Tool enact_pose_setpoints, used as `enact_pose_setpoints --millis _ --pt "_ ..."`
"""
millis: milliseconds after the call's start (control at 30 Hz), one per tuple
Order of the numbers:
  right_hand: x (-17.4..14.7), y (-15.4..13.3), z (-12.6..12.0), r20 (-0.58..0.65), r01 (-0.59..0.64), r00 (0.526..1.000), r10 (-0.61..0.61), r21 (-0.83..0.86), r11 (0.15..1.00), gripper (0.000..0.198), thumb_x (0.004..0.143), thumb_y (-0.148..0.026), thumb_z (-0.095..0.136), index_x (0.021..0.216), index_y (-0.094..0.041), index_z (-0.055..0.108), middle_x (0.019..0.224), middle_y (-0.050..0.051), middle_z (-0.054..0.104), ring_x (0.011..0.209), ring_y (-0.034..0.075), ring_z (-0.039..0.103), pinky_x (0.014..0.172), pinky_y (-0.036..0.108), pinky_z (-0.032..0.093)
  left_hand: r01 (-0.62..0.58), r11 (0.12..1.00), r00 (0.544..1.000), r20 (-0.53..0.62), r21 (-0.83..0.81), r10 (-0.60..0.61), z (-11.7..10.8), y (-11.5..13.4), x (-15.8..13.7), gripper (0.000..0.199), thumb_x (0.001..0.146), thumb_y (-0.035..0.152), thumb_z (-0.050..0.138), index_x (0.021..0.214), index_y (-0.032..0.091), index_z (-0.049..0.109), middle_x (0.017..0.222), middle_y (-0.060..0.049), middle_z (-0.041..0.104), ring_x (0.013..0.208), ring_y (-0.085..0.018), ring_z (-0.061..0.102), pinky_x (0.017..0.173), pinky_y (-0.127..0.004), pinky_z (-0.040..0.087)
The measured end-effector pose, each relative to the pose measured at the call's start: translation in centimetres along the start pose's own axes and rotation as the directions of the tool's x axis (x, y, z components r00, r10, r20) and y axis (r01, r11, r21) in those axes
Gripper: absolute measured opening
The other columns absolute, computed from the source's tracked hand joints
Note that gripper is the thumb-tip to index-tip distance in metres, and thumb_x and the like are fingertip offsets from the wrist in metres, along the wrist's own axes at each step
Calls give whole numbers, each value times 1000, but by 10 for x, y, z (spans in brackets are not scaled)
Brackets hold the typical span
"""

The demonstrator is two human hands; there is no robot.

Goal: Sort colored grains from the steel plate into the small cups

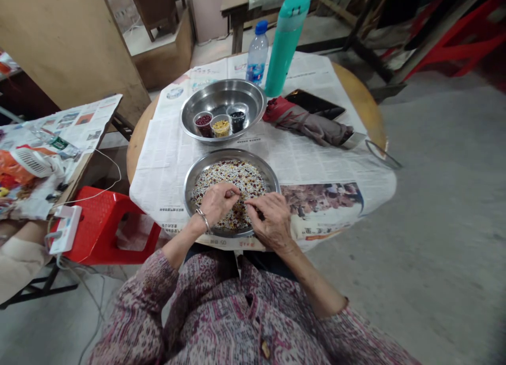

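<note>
A shallow metal tray [272, 178] holds mixed grains and beans [233, 173] in white, yellow and dark red. Over its left half is my left hand [216, 203], a bracelet at the wrist, with thumb and fingers pinched together. My right hand [272, 217] reaches over the tray's right side, its thumb and forefinger closed too. The fingertips of both hands come near each other above the grains; anything between them is too small to make out. Behind stands a deeper metal basin [253, 115] with cups of red beans [203, 124], yellow kernels [221, 127] and black beans [237, 120].
Newspaper [158, 159] covers the round table. Toward the back are a water bottle [257, 54], a teal flask [285, 46], a dark phone [316, 102] and a folded umbrella [308, 124]. At left are a red stool [106, 223], a power strip [66, 228] and a person's leg.
</note>
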State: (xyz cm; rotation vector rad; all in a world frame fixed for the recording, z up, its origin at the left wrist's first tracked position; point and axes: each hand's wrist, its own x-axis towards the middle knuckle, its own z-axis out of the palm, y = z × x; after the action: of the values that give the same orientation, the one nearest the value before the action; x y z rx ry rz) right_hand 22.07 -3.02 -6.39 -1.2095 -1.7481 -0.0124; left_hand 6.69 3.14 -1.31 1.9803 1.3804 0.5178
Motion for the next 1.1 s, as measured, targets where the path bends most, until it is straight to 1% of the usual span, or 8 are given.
enact_pose_setpoints --millis 167,400,600,700,833,900,967,1100 --pt "0 0 0 11 -3 1000 3 -4 1000 10 86 -13 57 87 -21 63 75 2 67 75 18 58 83 36 43 -55 962 999 12 269 53 10 0 1 17 85 18 61 94 21 74 84 -2 68 82 -15 60 85 -28 46" --pt "0 0 0 9 -17 1000 17 12 1000 11 85 -13 56 86 -22 64 76 1 67 75 18 59 83 36 43 -50 957 999 28 285 44 11 6 2 15 85 19 60 89 22 74 86 -3 71 83 -16 61 83 -29 46" --pt "-1 0 -1 22 -31 999 31 0 1000 12 86 -14 56 88 -23 64 78 1 69 77 18 60 84 37 43 120 952 989 -49 -282 -139 -6 4 -2 9 80 24 63 78 16 67 59 5 52 56 -8 44 59 -22 38" --pt "0 -1 -1 15 -27 1000 27 5 1000 12 86 -14 56 87 -23 64 76 1 68 76 18 60 83 36 43 248 707 950 24 -662 -310 -22 -2 -5 11 81 24 61 75 14 60 67 3 55 56 -5 44 52 -19 34" --pt "1 -2 -2 3 -16 1000 15 10 1000 11 87 -14 56 87 -23 63 76 0 68 74 17 60 83 36 43 287 466 899 68 -837 -432 -42 -10 -6 6 77 18 61 80 13 58 76 -2 62 63 -6 53 59 -19 41" --pt "0 -2 -1 -1 -8 1000 8 10 1000 10 87 -14 57 87 -22 63 77 1 69 75 17 60 83 36 43 265 513 905 27 -816 -424 -48 -13 -6 10 77 20 63 83 13 62 72 -1 60 61 -6 52 58 -19 41" --pt "0 -1 -1 1 1 1000 -1 9 1000 10 86 -13 57 88 -22 63 77 1 69 75 18 60 83 36 43 233 675 927 -51 -700 -372 -51 -15 -5 15 79 26 64 85 12 65 64 2 55 56 -5 46 55 -18 37" --pt "-1 0 0 11 1 1000 -1 7 1000 11 86 -13 57 87 -22 63 77 1 69 75 18 60 83 36 43 132 979 961 -224 -153 -164 -46 -21 -1 16 85 27 60 85 15 71 60 3 55 57 -9 45 58 -22 38"
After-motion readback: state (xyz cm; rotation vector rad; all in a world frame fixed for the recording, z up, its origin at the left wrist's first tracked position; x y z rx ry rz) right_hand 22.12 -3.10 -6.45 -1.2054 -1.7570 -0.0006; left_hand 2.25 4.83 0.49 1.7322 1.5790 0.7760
